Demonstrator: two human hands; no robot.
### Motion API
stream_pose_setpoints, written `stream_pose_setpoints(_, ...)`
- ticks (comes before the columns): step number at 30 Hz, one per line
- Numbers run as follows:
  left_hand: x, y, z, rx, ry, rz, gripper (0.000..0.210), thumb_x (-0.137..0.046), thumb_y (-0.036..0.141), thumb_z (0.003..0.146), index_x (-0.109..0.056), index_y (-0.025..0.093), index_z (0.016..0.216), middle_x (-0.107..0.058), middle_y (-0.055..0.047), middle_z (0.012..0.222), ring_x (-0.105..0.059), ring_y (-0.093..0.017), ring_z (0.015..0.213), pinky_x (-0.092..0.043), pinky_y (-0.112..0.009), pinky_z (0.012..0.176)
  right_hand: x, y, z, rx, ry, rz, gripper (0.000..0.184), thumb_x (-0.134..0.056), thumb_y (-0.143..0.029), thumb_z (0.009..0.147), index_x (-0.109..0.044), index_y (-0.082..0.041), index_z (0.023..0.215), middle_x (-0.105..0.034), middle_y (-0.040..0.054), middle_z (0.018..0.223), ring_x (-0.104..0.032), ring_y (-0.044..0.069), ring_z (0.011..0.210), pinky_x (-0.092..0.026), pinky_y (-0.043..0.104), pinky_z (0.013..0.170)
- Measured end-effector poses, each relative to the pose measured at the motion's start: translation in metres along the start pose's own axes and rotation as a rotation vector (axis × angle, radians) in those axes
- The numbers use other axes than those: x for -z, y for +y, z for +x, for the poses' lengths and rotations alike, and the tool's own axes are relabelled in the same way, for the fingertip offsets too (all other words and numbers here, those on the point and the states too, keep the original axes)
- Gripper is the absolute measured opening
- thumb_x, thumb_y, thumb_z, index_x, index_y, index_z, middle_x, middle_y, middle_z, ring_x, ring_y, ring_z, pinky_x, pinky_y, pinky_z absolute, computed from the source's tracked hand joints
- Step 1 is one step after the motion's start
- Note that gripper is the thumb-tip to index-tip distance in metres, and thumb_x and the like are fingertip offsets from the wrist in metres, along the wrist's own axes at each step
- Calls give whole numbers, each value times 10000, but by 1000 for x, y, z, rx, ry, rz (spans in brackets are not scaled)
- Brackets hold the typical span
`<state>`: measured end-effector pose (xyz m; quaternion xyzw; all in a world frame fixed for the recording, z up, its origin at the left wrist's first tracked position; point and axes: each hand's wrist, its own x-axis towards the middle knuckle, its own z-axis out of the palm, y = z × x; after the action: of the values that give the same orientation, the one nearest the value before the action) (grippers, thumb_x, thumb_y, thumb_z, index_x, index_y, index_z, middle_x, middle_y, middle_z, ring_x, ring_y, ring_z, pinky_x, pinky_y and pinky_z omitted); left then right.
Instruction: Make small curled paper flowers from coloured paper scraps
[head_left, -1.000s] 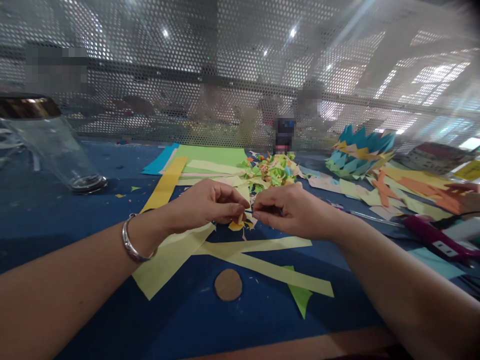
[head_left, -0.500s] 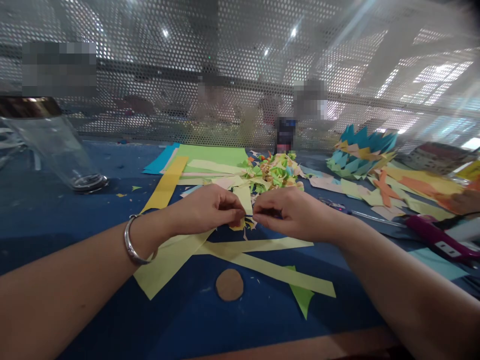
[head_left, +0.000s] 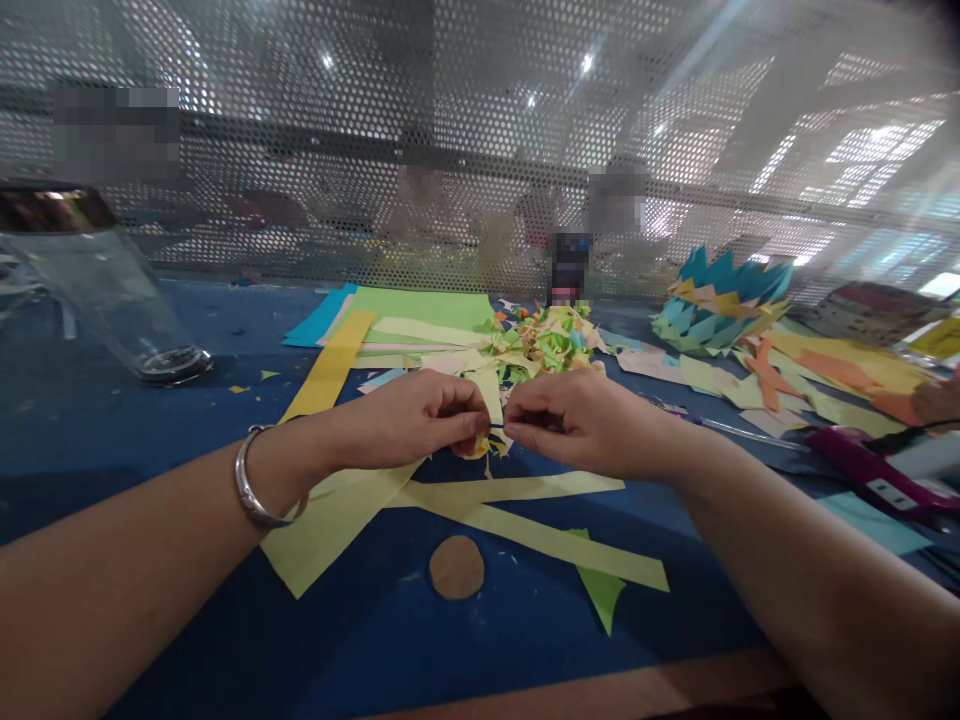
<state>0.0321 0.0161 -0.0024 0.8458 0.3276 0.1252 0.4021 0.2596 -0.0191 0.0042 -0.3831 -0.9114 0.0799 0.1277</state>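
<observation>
Head view shows our left hand (head_left: 427, 420) and right hand (head_left: 581, 425), we judge, shaping the yellow scrap (head_left: 475, 453) just below the left fingertips, fingers curled nearly closed, though we cannot tell their grip, and the next move likely calls for a light, steady pinch.

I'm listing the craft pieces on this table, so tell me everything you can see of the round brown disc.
The brown disc is plain, flat and roughly circular, with a slightly uneven edge; it looks like cardboard. It appears whole and lies flat on the blue tabletop. It sits nearer the camera than the pale yellow strips and to the left of the green scrap, apart from both. Neither the left hand nor the right hand touches it.
</observation>
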Motion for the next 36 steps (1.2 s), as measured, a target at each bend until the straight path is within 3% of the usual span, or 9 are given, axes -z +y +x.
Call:
stream_pose_setpoints(10, -2, 2, -1, -102, 48, 284, 188, -453, 317, 961, -565, 196, 870, -597, -3, 772, -494, -137, 670, -337, -248, 610, 2, 0, -1, -15, 17, 8, 190, -525, -273, 957, -615, -173, 823, -590, -1, 690, -471, 110, 604, -288, 262, 568)
stream_pose_setpoints(20, -1, 1, -1, -97, 43, 267, 229, -439, 355, 976, -570, 196, 876, -635, -5, 803, -527, -138, 697, -363, -246, 633, 2, 0, -2, -35, 22, 2, 182, -539, -273, 946, -630, -176, 822, -607, 4, 698, -488, 118, 605, -307, 262, 572)
stream_pose_setpoints(22, -2, -1, 0, -105, 82, 246, 221, -445, 344, 974, -569, 194, 869, -636, -13, 810, -548, -140, 711, -382, -253, 652, 1, 1, -1, -26, 91, -13, 150, -543, -259, 938, -641, -180, 855, -628, 20, 748, -522, 136, 654, -338, 265, 601)
stream_pose_setpoints(28, -6, -4, 4, -36, 313, 33, 298, -433, 419, 991, -528, 194, 820, -601, -6, 715, -545, -127, 622, -428, -259, 624, -2, -3, 0, 106, 490, -249, 132, -552, -239, 942, -634, -188, 1032, -661, 115, 1028, -568, 275, 1001, -415, 400, 873)
stream_pose_setpoints(31, -4, -5, 3, -42, 357, 30, 366, -436, 471, 992, -544, 183, 793, -618, -28, 740, -565, -139, 674, -434, -259, 643, -6, -9, 1, 177, 505, -308, 165, -533, -254, 968, -635, -174, 1069, -660, 120, 1044, -556, 279, 1011, -419, 424, 900)
stream_pose_setpoints(36, -6, -1, 0, -20, 294, -113, 375, -481, 494, 976, -540, 176, 786, -582, -18, 726, -536, -129, 658, -421, -256, 635, -12, -14, 4, 255, 427, -390, 212, -492, -268, 1004, -643, -162, 1108, -665, 128, 1071, -541, 269, 994, -419, 429, 885)
